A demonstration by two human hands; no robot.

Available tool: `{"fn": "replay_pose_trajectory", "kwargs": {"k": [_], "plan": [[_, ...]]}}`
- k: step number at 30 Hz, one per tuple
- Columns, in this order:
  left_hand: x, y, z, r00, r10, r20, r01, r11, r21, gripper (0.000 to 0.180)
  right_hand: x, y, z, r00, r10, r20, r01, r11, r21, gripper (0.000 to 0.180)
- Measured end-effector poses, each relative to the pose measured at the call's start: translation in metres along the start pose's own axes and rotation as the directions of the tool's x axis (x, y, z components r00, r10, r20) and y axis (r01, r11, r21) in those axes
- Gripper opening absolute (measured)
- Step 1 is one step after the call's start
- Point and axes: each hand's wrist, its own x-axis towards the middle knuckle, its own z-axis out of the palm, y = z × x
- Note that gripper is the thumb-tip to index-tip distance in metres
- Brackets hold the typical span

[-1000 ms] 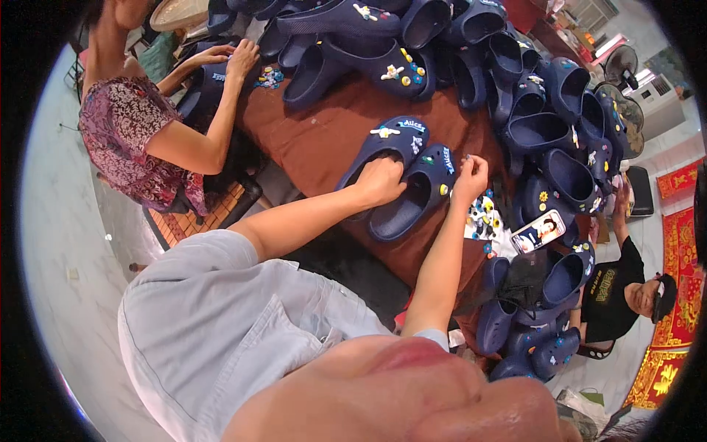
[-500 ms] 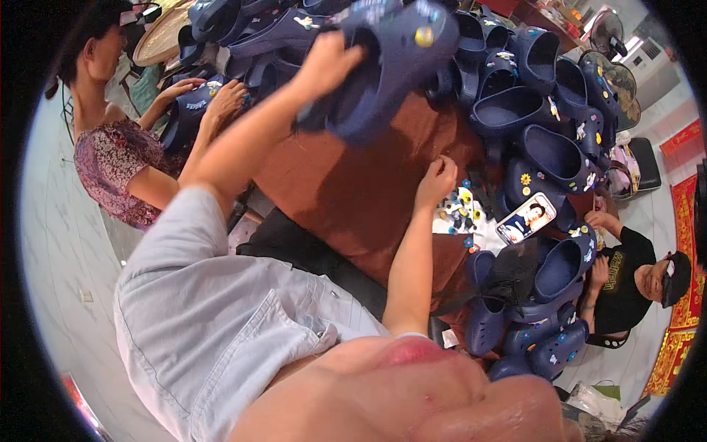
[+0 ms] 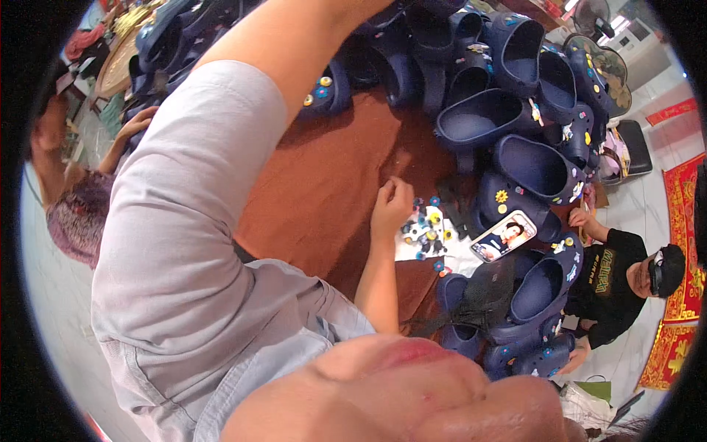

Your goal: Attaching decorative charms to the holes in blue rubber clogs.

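Observation:
My left arm reaches far out over the table, and my left hand (image 3: 372, 7) is cut off by the top edge beside a heap of navy clogs (image 3: 394, 62). Its fingers are out of sight. Over the brown cloth (image 3: 317, 177), my right hand (image 3: 395, 200) has its fingers curled together; anything between them is too small to make out. Beside it, small colourful shoe charms (image 3: 427, 234) lie on a white sheet (image 3: 460, 258). A navy clog with yellow and blue charms (image 3: 324, 92) sits at the cloth's far left edge.
More clogs (image 3: 482, 118) crowd the right side of the table. A phone (image 3: 504, 236) with a lit screen leans near a black bag (image 3: 486, 291). One person in black (image 3: 611, 283) is at the right; another in a patterned top (image 3: 82, 217) is at the left.
My left hand has carried a clog up and away, to the top edge, where the clog can no longer be singled out. The view has shifted; my right hand stays beside the charms.

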Motion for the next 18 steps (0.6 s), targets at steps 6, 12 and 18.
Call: {"fn": "replay_pose_trajectory", "kwargs": {"k": [6,12,18], "plan": [[0.018,0.045,0.089,0.996,-0.055,0.071,0.062,0.993,-0.099,0.023,-0.013,-0.002,0.001,0.992,0.094,0.087,-0.097,0.995,0.025,0.013],[0.022,0.045,0.138,0.949,0.074,0.306,-0.069,0.997,-0.026,0.028,-0.012,-0.007,0.001,0.996,0.007,0.091,-0.005,1.000,-0.016,0.012],[0.011,0.041,-0.001,0.697,0.159,0.699,-0.229,0.973,0.007,0.043,-0.006,-0.004,0.006,0.998,-0.048,0.045,0.050,0.997,-0.056,0.011]]}}
